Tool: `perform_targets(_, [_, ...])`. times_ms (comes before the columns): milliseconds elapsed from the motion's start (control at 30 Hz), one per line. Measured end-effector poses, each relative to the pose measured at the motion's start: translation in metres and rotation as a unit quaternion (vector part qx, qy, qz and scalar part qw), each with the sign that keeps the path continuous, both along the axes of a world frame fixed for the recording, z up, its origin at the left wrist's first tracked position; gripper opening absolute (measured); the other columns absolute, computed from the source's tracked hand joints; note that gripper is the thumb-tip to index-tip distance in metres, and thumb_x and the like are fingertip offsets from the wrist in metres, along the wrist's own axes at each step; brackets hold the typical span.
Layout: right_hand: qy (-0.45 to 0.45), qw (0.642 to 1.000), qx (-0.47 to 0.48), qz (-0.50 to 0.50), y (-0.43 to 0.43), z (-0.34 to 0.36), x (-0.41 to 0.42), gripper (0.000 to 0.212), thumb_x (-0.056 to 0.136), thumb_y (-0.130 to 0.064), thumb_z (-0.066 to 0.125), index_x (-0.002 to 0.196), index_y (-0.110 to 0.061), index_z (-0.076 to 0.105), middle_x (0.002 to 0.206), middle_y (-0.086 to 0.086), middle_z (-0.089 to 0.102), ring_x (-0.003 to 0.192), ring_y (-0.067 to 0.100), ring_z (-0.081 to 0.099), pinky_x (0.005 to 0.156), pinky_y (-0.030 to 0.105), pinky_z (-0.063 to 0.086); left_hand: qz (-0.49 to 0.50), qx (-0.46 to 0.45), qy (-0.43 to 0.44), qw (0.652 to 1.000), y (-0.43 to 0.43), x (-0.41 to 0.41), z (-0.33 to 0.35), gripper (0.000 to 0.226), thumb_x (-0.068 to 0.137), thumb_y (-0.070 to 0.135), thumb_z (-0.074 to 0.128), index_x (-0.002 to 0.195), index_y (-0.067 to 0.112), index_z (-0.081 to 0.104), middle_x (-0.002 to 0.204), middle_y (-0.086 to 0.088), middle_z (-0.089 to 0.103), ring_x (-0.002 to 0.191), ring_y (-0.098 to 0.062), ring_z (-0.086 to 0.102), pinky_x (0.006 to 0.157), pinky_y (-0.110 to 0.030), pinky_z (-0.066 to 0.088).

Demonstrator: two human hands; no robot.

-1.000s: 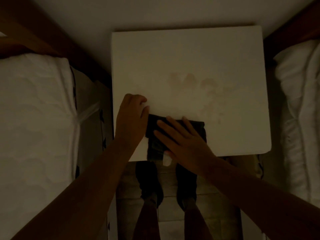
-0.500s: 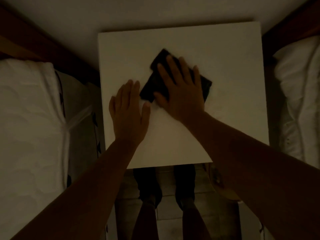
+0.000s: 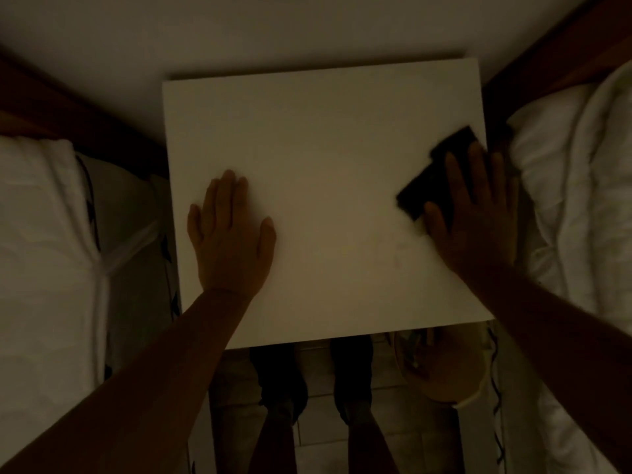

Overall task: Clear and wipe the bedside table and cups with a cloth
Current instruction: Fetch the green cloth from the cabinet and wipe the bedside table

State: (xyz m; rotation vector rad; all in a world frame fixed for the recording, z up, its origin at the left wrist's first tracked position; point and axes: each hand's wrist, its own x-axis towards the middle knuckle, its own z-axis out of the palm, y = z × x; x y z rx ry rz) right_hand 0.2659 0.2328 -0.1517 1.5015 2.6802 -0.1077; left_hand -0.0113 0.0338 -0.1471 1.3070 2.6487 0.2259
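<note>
white bedding (image 3: 578, 206) lies just outboard of the wiping hand, past its little-finger side, with a strip of brown bed frame (image 3: 554, 42) beyond it. a second stretch of white bedding (image 3: 44, 251) lies well apart on the opposite side, past the bracing hand. below the wiping wrist, by the table's near corner, a round pale basin-like object (image 3: 451, 381) sits on the tiled floor (image 3: 314, 436), its contents too dim to tell. two dark shoes (image 3: 280, 378) stand between the forearms. the white bedside table (image 3: 325, 148) fills the space between the hands. right hand (image 3: 478, 220): palm down, fingers straight and spread, pressing flat on a dark cloth (image 3: 431, 183) without curling round it. the cloth lies at the table's edge under the fingers, with one corner showing beyond the fingertips and another out past the thumb. left hand (image 3: 232, 241): released, holding nothing, palm flat on the tabletop, fingers together and pointing away from the body, thumb splayed toward the cloth and well apart from it. both forearms are bare.
</note>
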Motion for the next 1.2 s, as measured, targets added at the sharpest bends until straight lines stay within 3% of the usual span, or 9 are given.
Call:
perform_targets(167, [0.004,0.997,-0.002,0.078,-0.076,-0.003,0.005,0.072,0.097,-0.061,0.031,0.157,-0.027,0.013,0.166,0.006,0.008,0.152,0.035,0.005,0.119,0.060,0.008,0.004,0.003,-0.007,1.000,0.001,0.001,0.000,0.065,0.095,0.044,0.035,0.152,0.014,0.021,0.159,-0.008,0.022,0.148,-0.026,0.015,0.118,-0.054,0.011])
perform_targets(367, [0.046,0.990,-0.030,0.130,-0.132,-0.005,-0.060,0.072,0.096,-0.061,0.036,0.157,-0.026,0.018,0.166,0.006,0.013,0.152,0.034,0.008,0.118,0.062,0.010,0.009,0.023,-0.017,1.000,0.001,0.000,-0.001,0.064,0.096,0.047,0.030,0.151,0.015,0.024,0.159,-0.007,0.023,0.148,-0.024,0.015,0.118,-0.053,0.010])
perform_targets(667, [0.049,0.990,-0.013,0.128,-0.040,-0.010,-0.175,0.070,0.095,-0.060,0.031,0.155,-0.024,0.024,0.164,0.008,0.019,0.150,0.034,0.017,0.118,0.060,0.012,0.004,0.036,-0.023,0.999,0.000,-0.002,-0.001,0.064,0.096,0.047,0.028,0.150,0.013,0.029,0.158,-0.008,0.027,0.147,-0.026,0.020,0.117,-0.054,0.013])
perform_targets(933, [0.024,0.999,0.001,0.023,0.048,-0.009,-0.113,0.070,0.096,-0.064,0.023,0.156,-0.029,0.014,0.165,0.008,0.016,0.151,0.035,0.012,0.119,0.059,0.012,0.000,0.042,-0.018,0.999,-0.001,-0.002,-0.005,0.062,0.095,0.046,0.033,0.150,0.016,0.030,0.159,-0.006,0.026,0.147,-0.024,0.018,0.119,-0.052,0.011])
perform_targets(1200, [-0.023,0.996,-0.024,-0.081,-0.018,0.002,-0.015,0.067,0.098,-0.059,0.022,0.157,-0.029,0.010,0.166,0.009,0.009,0.152,0.036,0.007,0.119,0.060,0.011,0.000,0.048,-0.040,0.998,-0.002,-0.004,-0.004,0.062,0.093,0.045,0.036,0.149,0.017,0.033,0.158,-0.006,0.027,0.147,-0.024,0.018,0.119,-0.052,0.010])
